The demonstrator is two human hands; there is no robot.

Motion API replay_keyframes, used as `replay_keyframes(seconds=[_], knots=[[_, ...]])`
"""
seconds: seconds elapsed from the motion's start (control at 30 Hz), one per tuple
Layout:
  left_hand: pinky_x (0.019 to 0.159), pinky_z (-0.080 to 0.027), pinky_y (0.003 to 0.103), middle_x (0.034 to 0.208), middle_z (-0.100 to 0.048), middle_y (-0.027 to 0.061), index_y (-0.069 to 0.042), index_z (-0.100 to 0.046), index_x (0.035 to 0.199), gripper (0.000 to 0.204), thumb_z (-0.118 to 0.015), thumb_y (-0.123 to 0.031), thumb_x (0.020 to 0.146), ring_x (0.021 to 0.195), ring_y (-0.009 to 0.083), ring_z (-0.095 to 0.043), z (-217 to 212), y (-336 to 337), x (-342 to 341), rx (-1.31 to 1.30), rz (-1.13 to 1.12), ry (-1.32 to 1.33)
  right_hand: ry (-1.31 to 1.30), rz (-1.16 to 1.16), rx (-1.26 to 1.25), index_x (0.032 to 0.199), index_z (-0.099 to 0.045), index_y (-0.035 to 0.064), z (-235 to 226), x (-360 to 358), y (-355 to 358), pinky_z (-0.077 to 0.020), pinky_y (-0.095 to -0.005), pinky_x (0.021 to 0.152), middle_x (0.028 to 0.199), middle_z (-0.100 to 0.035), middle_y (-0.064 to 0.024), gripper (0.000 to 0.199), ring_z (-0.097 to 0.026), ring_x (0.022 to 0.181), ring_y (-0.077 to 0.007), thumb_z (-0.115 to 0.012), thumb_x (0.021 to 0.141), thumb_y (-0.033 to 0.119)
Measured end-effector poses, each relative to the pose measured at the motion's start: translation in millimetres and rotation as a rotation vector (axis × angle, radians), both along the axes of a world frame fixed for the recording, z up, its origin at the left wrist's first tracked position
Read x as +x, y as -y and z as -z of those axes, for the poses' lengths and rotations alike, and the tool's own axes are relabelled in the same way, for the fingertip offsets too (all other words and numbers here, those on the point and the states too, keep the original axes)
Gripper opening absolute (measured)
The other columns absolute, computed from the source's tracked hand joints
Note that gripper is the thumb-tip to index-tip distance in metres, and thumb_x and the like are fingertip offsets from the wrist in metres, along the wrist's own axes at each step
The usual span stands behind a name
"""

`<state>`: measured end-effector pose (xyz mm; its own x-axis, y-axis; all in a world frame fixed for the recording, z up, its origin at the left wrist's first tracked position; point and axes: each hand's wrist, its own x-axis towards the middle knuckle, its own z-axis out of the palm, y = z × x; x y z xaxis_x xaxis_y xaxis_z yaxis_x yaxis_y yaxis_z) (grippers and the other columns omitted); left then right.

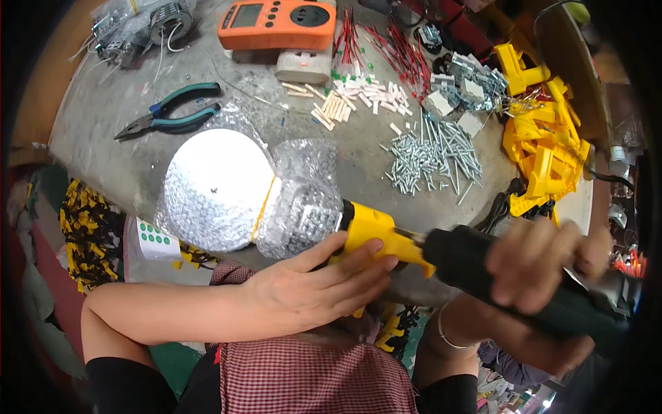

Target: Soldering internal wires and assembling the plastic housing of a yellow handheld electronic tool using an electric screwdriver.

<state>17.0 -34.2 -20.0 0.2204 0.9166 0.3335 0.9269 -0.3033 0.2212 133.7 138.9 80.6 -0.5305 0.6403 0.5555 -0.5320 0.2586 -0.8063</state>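
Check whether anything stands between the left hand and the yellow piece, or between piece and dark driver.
Nothing visible does. The left hand lies directly on the yellow piece; between piece and dark driver, held in the right hand, only the driver's own bit shows.

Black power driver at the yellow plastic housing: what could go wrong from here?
If the metal bit of the black power driver slips, it might hit the fingertips of the bare left hand, close by on the yellow plastic housing. The round, white-faced piece in clear bubble wrap seems to lie at the near edge of the grey table, so a shove could tip it off. The silver metal screws lie loose, so a bump could scatter them.
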Motion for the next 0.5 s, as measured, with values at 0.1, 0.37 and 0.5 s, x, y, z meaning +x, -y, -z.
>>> replay_keyframes(seconds=[0.1, 0.37, 0.5], knots=[[0.112, -0.031, 0.041, 0.143, -0.053, 0.0060, -0.013, -0.055, 0.133, 0.047, -0.052, -0.022, 0.088, 0.134, 0.0202, -0.048, 16.9, -2.8, -3.3, 0.100, 0.014, 0.043, -0.003, -0.082, -0.020, 0.108, -0.043, 0.0067, 2.5, -27.2, 16.6, -0.0383, -0.0271, 0.052, 0.068, -0.051, 0.0002, 0.058, -0.048, 0.052, -0.0109, -0.074, 0.077, 0.045], [0.112, -0.030, 0.038, 0.141, -0.054, 0.0003, -0.017, -0.060, 0.127, 0.045, -0.056, -0.040, 0.089, 0.136, 0.0189, -0.043, 17.2, -13.6, -3.2, 0.185, -0.076, -0.074, 0.261, -0.578, 0.050, 0.122, -0.048, 0.0105, -27.4, 15.9, 28.3, -0.0468, -0.0275, 0.062, 0.085, -0.057, -0.0016, 0.060, -0.056, 0.069, -0.0152, -0.065, 0.088, 0.056], [0.109, -0.033, 0.035, 0.133, -0.057, -0.0015, -0.014, -0.064, 0.117, 0.035, -0.059, -0.025, 0.084, 0.130, 0.0186, -0.045, 25.4, -22.0, -8.3, 0.240, -0.012, -0.033, 0.219, -0.926, 0.124, 0.106, -0.043, 0.0043, -17.0, 25.3, 3.5, -0.0535, -0.0290, 0.064, 0.073, -0.064, -0.0066, 0.031, -0.063, 0.064, -0.0151, -0.067, 0.088, 0.014]])
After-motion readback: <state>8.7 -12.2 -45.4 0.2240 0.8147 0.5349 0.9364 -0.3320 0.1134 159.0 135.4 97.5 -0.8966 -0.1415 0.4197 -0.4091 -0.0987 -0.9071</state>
